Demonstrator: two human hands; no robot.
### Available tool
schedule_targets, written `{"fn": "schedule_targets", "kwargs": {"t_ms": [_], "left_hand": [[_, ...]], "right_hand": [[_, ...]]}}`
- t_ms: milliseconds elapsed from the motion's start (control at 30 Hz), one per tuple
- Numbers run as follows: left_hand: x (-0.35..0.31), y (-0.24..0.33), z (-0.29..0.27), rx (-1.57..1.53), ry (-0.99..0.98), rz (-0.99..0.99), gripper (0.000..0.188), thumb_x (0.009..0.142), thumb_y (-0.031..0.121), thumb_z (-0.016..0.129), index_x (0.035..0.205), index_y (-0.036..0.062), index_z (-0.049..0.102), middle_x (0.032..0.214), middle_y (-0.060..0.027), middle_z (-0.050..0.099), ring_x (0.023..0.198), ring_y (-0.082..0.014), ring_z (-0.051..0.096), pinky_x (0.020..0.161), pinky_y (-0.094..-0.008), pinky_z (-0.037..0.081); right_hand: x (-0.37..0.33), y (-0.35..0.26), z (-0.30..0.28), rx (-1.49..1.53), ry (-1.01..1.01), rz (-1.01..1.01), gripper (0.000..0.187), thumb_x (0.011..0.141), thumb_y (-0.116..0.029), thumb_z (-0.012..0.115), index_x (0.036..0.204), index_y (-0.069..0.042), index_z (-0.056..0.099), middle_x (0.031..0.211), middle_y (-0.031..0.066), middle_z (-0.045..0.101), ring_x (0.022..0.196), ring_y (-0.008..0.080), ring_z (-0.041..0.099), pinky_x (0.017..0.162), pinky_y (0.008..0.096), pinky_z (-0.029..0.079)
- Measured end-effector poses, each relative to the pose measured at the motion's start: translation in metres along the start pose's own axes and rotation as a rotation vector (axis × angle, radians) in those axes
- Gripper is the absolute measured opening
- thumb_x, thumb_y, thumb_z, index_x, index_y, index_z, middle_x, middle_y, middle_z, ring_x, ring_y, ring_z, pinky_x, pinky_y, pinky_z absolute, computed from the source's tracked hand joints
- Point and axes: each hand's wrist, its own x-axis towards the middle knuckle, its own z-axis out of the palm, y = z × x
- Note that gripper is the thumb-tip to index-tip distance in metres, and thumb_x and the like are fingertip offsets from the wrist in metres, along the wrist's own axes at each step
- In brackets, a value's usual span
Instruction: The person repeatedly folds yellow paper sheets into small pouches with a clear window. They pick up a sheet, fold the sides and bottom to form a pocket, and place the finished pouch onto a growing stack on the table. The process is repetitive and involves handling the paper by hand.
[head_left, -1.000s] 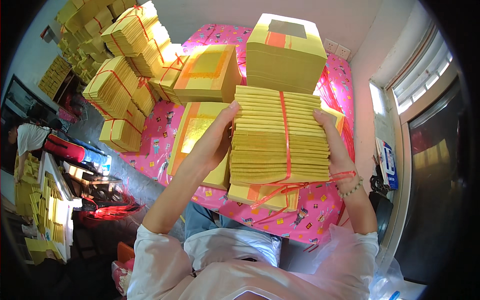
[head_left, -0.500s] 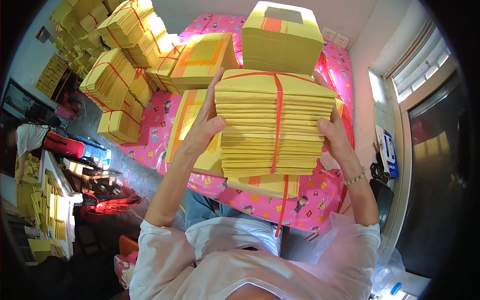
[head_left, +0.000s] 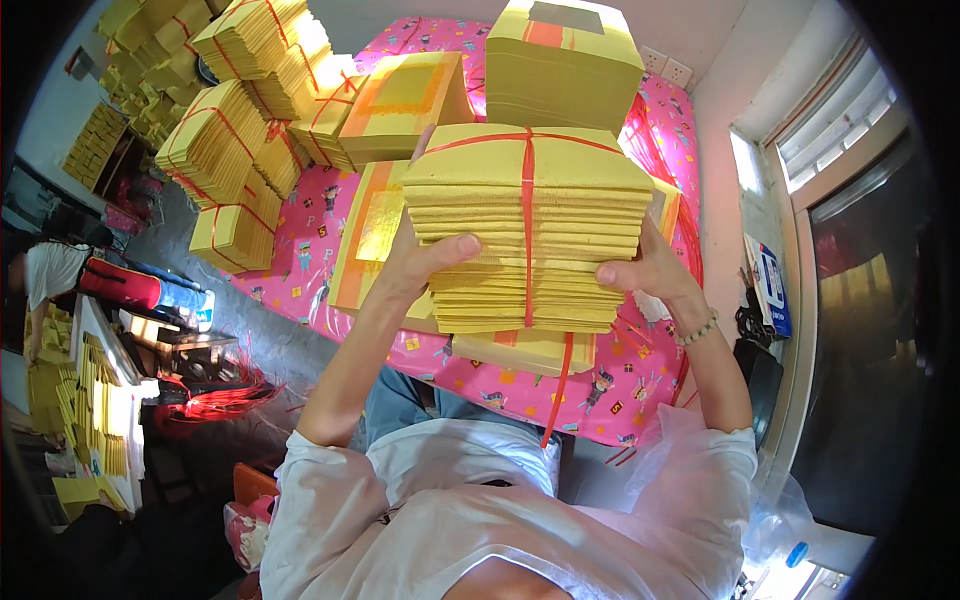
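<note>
A red-tied bundle of yellow paper (head_left: 560, 240) held up in two hands over the pink table.
From here I see the left hand (head_left: 425, 262) and right hand (head_left: 655, 272) gripping its sides, thumbs along the near face, other fingers mostly hidden behind; the bundle is above the near part of the patterned pink cover (head_left: 655, 375). Beyond it on the cover stands a tall yellow block (head_left: 565, 85), loose red strands (head_left: 665, 160) beside it and wall sockets (head_left: 665, 65) behind. Tied stacks (head_left: 215, 145) crowd the left; a slatted window (head_left: 835, 125) lights the right, and a co-worker (head_left: 60, 275) bends over more yellow paper (head_left: 100, 400) across the grey floor (head_left: 255, 335).
</note>
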Motion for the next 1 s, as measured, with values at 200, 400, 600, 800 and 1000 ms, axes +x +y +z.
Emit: {"fn": "schedule_targets", "kwargs": {"t_ms": [200,400,600,800,1000], "left_hand": [[0.000,0.012,0.009,0.026,-0.058,-0.035,0.125,0.061,0.028,0.082,0.150,0.0074,-0.003,0.143,-0.0125,0.034,0.134,-0.0254,0.033,0.111,-0.0414,0.029],[0.000,0.024,0.015,0.147,-0.185,0.131,0.127,0.066,0.027,0.082,0.149,0.0086,-0.012,0.148,-0.0153,0.028,0.138,-0.0273,0.028,0.113,-0.0416,0.025],[0.008,0.017,0.008,0.190,-0.166,0.094,0.136,0.064,0.035,0.087,0.148,0.0086,-0.017,0.153,-0.0198,0.018,0.142,-0.0295,0.019,0.114,-0.0400,0.020],[-0.008,0.010,-0.007,0.309,-0.202,0.113,0.137,0.065,0.039,0.086,0.146,0.0031,-0.018,0.153,-0.0209,0.016,0.142,-0.0296,0.017,0.115,-0.0363,0.018],[-0.022,0.022,0.018,0.346,-0.077,0.005,0.110,0.081,0.035,0.073,0.146,-0.0069,-0.005,0.148,-0.0245,0.029,0.139,-0.0324,0.027,0.114,-0.0366,0.019]], "right_hand": [[-0.013,0.002,-0.006,-0.029,0.021,0.050,0.116,0.065,-0.020,0.083,0.150,-0.008,0.007,0.147,0.0116,0.030,0.136,0.0226,0.031,0.112,0.0368,0.027],[-0.018,0.032,-0.016,-0.006,0.198,0.070,0.104,0.071,-0.041,0.077,0.147,-0.002,0.018,0.141,0.0144,0.039,0.131,0.0254,0.039,0.108,0.0363,0.032],[-0.015,0.045,-0.023,0.082,0.201,0.077,0.104,0.069,-0.046,0.077,0.146,-0.002,0.022,0.140,0.0159,0.040,0.128,0.0256,0.041,0.105,0.0377,0.037],[-0.015,0.046,-0.027,0.020,0.208,0.042,0.102,0.070,-0.045,0.076,0.145,-0.002,0.023,0.138,0.0159,0.041,0.127,0.0265,0.043,0.103,0.0391,0.039],[-0.008,0.045,-0.025,0.033,0.174,0.074,0.098,0.071,-0.044,0.073,0.144,-0.001,0.024,0.137,0.0157,0.042,0.125,0.0259,0.045,0.102,0.0384,0.041]]}}
